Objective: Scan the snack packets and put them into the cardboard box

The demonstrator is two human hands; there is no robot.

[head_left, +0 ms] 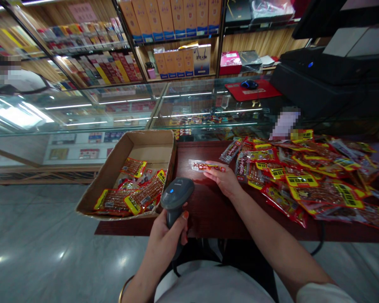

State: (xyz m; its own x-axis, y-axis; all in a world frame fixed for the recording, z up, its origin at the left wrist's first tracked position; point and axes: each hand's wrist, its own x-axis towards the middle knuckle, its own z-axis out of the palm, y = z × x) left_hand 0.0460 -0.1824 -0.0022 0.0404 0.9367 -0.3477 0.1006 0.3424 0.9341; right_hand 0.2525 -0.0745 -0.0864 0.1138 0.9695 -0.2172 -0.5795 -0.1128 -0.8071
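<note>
My left hand [168,235] is wrapped round the handle of a grey barcode scanner [177,194], whose head has a small blue light. In my right hand [224,179] is a slim snack packet [205,165] with a clear end and red print, held just above the dark red wooden table [198,202]. The scanner's head points toward that packet, a little apart from it. To the left stands an open cardboard box [151,141] with several snack packets [134,189] in it. A large heap of similar red and yellow packets [306,181] covers the right of the table.
Behind the table runs a glass display counter [120,103] bearing a red mouse pad [259,93] and a computer mouse [249,84]. A black till machine [316,80] stands at the right. Shelves of boxes [177,19] line the wall. A person [25,82] is at the far left.
</note>
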